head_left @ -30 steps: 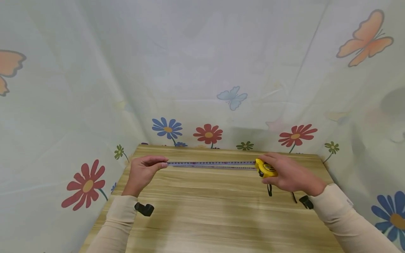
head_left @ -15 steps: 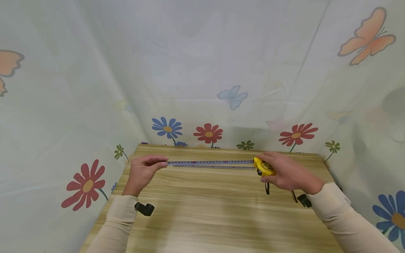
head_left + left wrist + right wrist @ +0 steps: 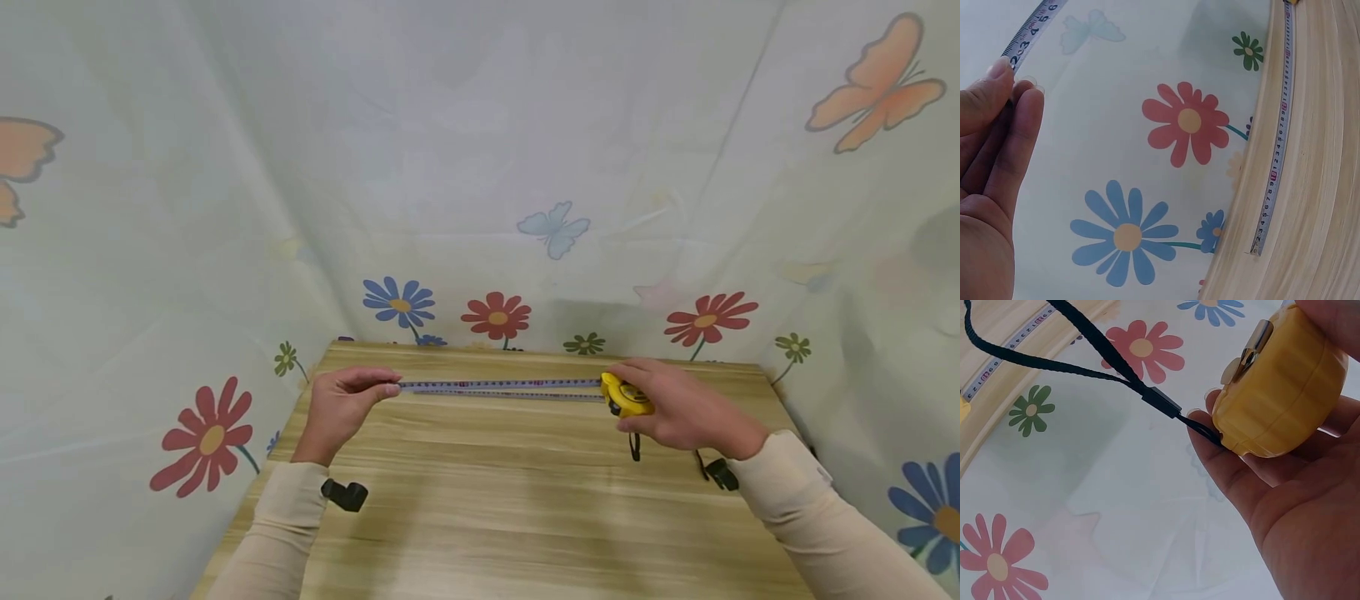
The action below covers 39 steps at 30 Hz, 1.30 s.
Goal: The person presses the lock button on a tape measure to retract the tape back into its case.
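In the head view, my left hand (image 3: pixel 341 412) pinches the free end of an extended tape measure blade (image 3: pixel 495 384) between thumb and fingers. My right hand (image 3: pixel 686 408) grips the yellow tape measure case (image 3: pixel 627 395), and the blade runs straight between the hands. From the case hangs a black wrist strap (image 3: pixel 1094 347), shown close up in the right wrist view. A second measuring blade (image 3: pixel 1277 134) lies on the table, nearly alongside the held one. Its far end meets a yellow piece (image 3: pixel 964 411), mostly out of frame in the right wrist view.
The wooden table (image 3: pixel 480 508) stretches under both hands. Around its back and sides hangs a pale sheet (image 3: pixel 480 150) printed with flowers and butterflies. A black wrist camera (image 3: pixel 345 495) sits at the left cuff, another black camera (image 3: pixel 722 474) at the right.
My right hand and the yellow case have shifted slightly left, shortening the held blade a little. The left hand keeps its pinch at nearly the same place.
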Motion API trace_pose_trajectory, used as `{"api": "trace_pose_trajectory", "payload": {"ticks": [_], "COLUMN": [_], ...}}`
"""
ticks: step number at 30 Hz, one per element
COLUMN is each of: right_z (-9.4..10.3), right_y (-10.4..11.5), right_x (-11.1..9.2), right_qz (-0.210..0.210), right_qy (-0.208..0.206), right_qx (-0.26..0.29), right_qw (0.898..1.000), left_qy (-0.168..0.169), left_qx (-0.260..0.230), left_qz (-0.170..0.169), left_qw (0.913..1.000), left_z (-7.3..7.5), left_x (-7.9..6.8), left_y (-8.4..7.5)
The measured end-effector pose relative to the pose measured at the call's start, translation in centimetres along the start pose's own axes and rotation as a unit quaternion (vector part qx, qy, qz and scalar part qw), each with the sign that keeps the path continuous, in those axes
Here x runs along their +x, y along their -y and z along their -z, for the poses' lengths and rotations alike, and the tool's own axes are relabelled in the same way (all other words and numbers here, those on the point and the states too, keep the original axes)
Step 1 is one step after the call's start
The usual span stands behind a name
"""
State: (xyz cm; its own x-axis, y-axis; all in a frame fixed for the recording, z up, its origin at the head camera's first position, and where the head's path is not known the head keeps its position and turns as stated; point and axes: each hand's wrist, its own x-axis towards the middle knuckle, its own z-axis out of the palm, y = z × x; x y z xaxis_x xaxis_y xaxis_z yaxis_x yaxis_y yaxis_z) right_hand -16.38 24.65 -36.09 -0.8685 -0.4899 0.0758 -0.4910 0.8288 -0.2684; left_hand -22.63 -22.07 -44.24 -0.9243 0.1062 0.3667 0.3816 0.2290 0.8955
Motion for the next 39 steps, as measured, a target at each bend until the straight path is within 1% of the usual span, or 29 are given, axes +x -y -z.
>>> {"api": "trace_pose_trajectory", "payload": {"ticks": [10,24,30,35,39], "right_z": [0.06,0.18,0.29,0.3,0.33], "right_y": [0.09,0.41,0.49,0.68,0.83], "right_x": [-0.17,-0.18,-0.22,0.05,0.22], "right_qz": [0.004,0.0,-0.005,0.005,0.007], "right_qy": [0.002,0.009,0.014,0.012,0.015], "right_qx": [0.003,0.002,0.006,0.008,0.009], "right_qw": [1.0,1.0,1.0,1.0,1.0], "left_qy": [0.001,0.002,0.007,0.001,0.003], "left_qx": [-0.005,-0.004,-0.007,-0.005,0.0], "left_qz": [-0.018,-0.009,-0.011,-0.007,-0.005], "left_qw": [0.9998,0.9999,0.9999,1.0,1.0], "left_z": [-0.15,-0.46,-0.52,-0.47,-0.44], "left_x": [-0.06,-0.23,-0.21,-0.21,-0.19], "left_y": [-0.17,-0.44,-0.6,-0.64,-0.59]}}
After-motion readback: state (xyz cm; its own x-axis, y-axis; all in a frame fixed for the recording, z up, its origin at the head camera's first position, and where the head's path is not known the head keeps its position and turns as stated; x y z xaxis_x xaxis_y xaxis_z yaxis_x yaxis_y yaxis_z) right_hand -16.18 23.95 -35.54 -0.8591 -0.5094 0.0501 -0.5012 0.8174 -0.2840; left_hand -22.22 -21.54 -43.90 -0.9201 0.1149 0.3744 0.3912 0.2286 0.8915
